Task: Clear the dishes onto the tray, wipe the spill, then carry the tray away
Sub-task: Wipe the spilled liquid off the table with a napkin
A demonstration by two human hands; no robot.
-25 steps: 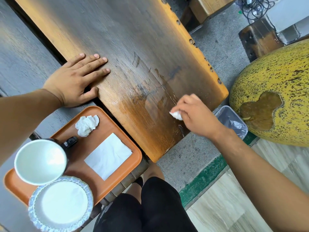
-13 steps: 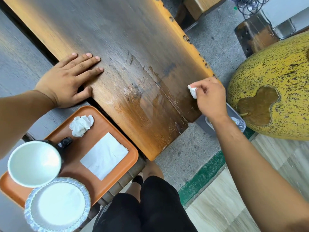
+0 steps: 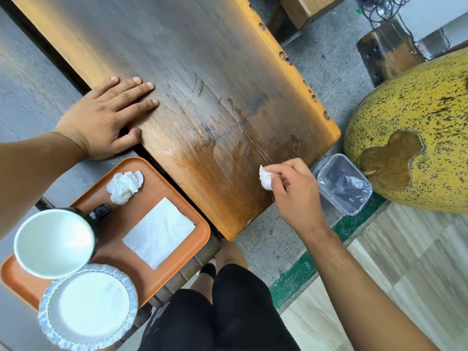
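the desk (image 3: 192,72) is wood, grain showing, worn dull grey up top and glossy amber where it looks wet near the end. the tray (image 3: 174,252) reads as smooth matt orange plastic. on it, a flat napkin (image 3: 158,231) and a crumpled wad (image 3: 124,186), both soft white paper. the bowl (image 3: 54,243) is glossy white, probably ceramic. the plate (image 3: 88,306) looks like matt paper with a crimped rim. the tub (image 3: 344,184) is clear shiny plastic.
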